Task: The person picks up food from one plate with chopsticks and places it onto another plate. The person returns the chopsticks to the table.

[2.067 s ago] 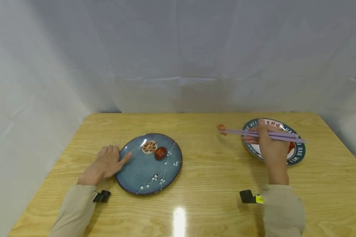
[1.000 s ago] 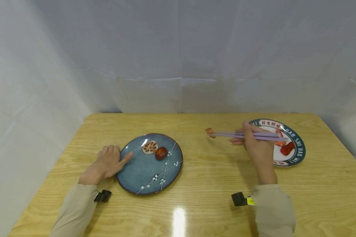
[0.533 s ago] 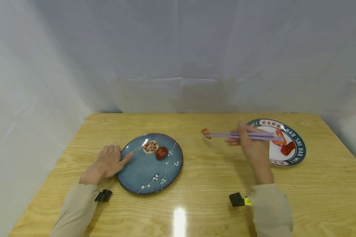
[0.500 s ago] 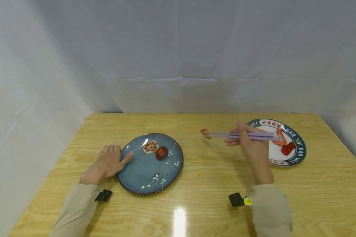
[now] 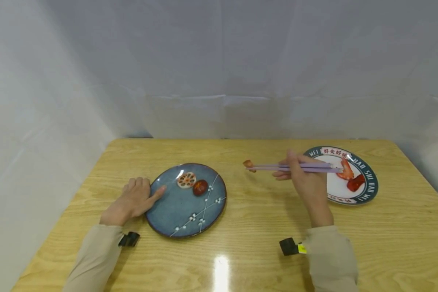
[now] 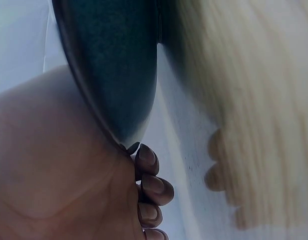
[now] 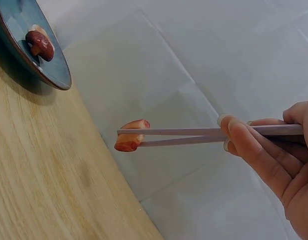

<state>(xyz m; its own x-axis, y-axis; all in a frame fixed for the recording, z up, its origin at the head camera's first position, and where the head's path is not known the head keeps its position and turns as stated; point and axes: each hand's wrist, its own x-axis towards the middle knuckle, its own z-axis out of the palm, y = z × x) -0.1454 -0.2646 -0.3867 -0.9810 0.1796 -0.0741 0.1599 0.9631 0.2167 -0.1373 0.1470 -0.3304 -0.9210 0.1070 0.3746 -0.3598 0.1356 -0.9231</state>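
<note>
R hand (image 5: 308,186) fingers grip chopsticks (image 7: 193,132) w/ orange food pc (image 7: 128,146) pinched over surface (image 5: 255,231); L hand (image 5: 131,201) fingers clasp blue plate (image 5: 175,207) edge.

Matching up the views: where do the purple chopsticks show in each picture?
Head: purple chopsticks right of centre, in the right hand.
Left wrist: not in it.
Right wrist: from the middle towards the right edge.
Shared landmark: blue plate, left of centre in head, upper left in left wrist, top-left corner in right wrist.

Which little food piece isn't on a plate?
The small orange chunk gripped midair by the pale purple chopsticks. The other four visible pieces lie on the round blue plate and the white, green-rimmed plate.
</note>
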